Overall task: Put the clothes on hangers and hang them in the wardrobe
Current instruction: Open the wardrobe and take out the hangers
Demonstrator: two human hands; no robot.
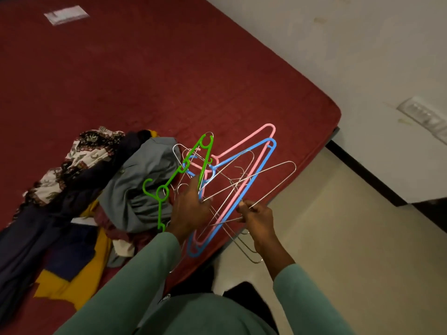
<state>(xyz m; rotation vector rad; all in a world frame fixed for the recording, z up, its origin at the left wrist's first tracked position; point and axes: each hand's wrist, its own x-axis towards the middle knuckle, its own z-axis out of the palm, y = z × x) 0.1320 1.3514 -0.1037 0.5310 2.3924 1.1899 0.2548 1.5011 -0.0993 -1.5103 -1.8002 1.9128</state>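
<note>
Over the bed's near corner I hold a tangled bunch of hangers. My left hand (191,209) grips the bunch where the green plastic hanger (174,176), the pink hanger (244,142) and the blue hanger (256,175) meet. My right hand (256,218) pinches a thin metal wire hanger (273,168) at its lower end. A heap of clothes (135,189) lies on the bed just left of my hands: a grey garment on top, a patterned white and brown one, dark navy and yellow pieces.
The red bed cover (169,68) stretches away to the back left, with a white paper (66,14) near the far edge. White wall with a switch plate (423,114) on the right. Beige floor (350,238) lies beside the bed.
</note>
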